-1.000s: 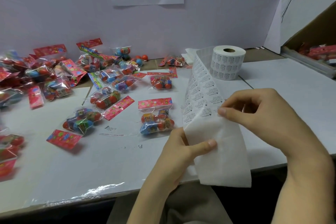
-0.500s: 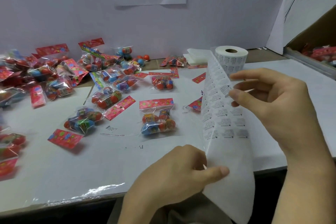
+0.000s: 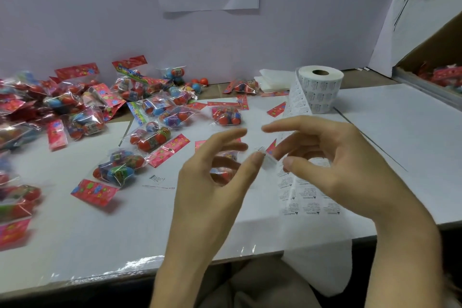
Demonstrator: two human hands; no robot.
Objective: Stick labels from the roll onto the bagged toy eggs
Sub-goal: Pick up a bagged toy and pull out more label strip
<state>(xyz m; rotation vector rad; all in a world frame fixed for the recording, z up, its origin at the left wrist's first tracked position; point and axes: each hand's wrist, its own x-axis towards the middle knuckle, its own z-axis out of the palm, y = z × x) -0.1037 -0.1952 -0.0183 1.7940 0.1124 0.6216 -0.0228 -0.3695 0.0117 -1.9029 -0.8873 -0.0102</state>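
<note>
The white label roll (image 3: 321, 87) stands upright at the back of the table. Its label strip (image 3: 307, 197) runs down toward me, passes through my right hand (image 3: 345, 165) and hangs over the table's front edge. My right hand holds the strip, thumb on its printed face. One small label (image 3: 268, 162) sticks out between both thumbs. My left hand (image 3: 212, 182) touches that label with its thumb tip, its other fingers spread and blurred. A bagged toy egg pack (image 3: 225, 174) lies partly hidden behind my left hand. Other packs (image 3: 117, 170) (image 3: 226, 116) lie flat nearby.
Many bagged egg packs are heaped at the left (image 3: 62, 107) along the wall. Folded white sheets (image 3: 272, 80) lie behind the roll. A cardboard box (image 3: 440, 75) with more packs stands at the far right. The white table top (image 3: 400, 132) ends just before my lap.
My left hand let go of the strip's lower part, rose and opened toward the right hand. My right hand came down toward the table with the strip. A single label now shows between the thumbs.
</note>
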